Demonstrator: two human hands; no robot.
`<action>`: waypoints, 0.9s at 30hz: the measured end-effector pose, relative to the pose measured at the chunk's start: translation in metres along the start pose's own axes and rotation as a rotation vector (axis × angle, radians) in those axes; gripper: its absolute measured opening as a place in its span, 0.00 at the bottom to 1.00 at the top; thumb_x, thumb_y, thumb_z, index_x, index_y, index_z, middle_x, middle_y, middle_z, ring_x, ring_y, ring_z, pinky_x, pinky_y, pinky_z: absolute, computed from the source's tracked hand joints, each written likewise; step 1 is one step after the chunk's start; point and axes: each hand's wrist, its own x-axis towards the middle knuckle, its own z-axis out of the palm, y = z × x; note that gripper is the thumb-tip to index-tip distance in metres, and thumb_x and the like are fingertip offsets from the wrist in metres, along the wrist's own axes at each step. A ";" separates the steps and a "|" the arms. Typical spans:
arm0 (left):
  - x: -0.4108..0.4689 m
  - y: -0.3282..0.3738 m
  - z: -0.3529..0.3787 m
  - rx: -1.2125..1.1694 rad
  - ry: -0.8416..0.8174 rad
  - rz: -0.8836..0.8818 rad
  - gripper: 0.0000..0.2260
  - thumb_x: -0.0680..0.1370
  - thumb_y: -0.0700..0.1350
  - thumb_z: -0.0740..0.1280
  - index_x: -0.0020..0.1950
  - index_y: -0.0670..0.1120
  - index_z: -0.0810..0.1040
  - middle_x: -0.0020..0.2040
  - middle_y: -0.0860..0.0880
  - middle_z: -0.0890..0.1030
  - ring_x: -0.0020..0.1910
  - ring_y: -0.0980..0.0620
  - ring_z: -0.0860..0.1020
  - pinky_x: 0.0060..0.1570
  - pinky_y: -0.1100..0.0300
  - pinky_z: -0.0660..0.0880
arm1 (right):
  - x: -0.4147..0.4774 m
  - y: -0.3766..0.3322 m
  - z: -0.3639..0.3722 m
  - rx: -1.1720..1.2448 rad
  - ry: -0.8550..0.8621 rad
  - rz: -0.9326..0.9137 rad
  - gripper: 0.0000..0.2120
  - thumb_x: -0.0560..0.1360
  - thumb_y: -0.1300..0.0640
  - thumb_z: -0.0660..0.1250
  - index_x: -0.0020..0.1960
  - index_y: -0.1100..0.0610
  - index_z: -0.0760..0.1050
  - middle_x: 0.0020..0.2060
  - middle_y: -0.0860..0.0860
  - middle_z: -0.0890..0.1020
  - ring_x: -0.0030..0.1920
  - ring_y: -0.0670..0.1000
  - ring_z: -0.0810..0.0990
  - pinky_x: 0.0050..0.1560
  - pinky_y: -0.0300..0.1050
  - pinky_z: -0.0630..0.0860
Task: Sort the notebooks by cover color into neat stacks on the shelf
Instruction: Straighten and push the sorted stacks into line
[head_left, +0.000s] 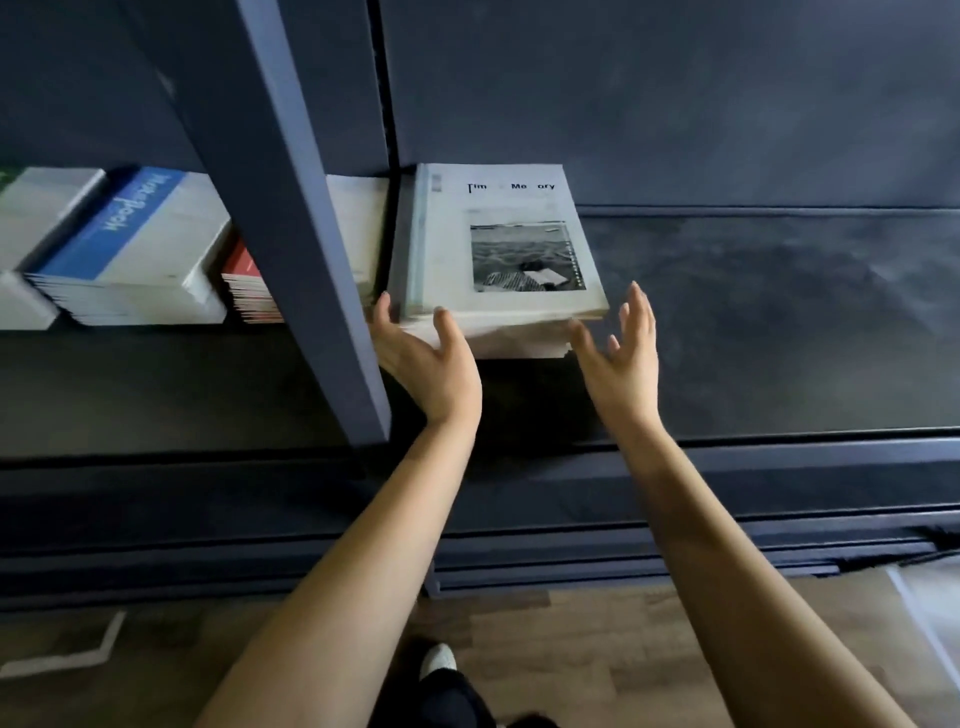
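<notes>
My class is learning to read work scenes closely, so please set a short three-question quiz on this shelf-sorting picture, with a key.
1. True or false: the left hand and right hand are clenched into fists.
2. Where does the pale stack with the photo cover lie relative to the upright post? A: to its left. B: to its right. C: on the floor.
3. Missing word: left of the post, the white notebook stack has a ____ band on its top cover.
Key: 1 false; 2 B; 3 blue.
</notes>
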 end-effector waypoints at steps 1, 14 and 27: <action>0.003 -0.001 0.002 0.014 0.014 0.002 0.30 0.72 0.52 0.60 0.71 0.38 0.66 0.71 0.40 0.64 0.72 0.43 0.61 0.72 0.49 0.57 | 0.006 -0.001 0.000 -0.001 -0.027 0.004 0.38 0.75 0.51 0.69 0.77 0.57 0.52 0.76 0.53 0.56 0.76 0.51 0.56 0.72 0.54 0.63; 0.018 -0.011 0.025 0.197 0.249 -0.024 0.28 0.74 0.51 0.59 0.69 0.35 0.68 0.66 0.36 0.71 0.66 0.39 0.69 0.62 0.60 0.61 | 0.021 -0.004 0.003 0.017 -0.329 -0.030 0.39 0.74 0.47 0.69 0.78 0.51 0.52 0.57 0.45 0.79 0.54 0.39 0.77 0.54 0.29 0.72; 0.020 -0.012 0.022 0.341 0.409 -0.105 0.16 0.84 0.48 0.54 0.69 0.43 0.69 0.62 0.39 0.77 0.58 0.36 0.75 0.47 0.53 0.64 | 0.021 -0.002 0.012 0.171 -0.503 0.020 0.42 0.74 0.39 0.62 0.78 0.48 0.42 0.76 0.45 0.60 0.73 0.42 0.61 0.73 0.42 0.60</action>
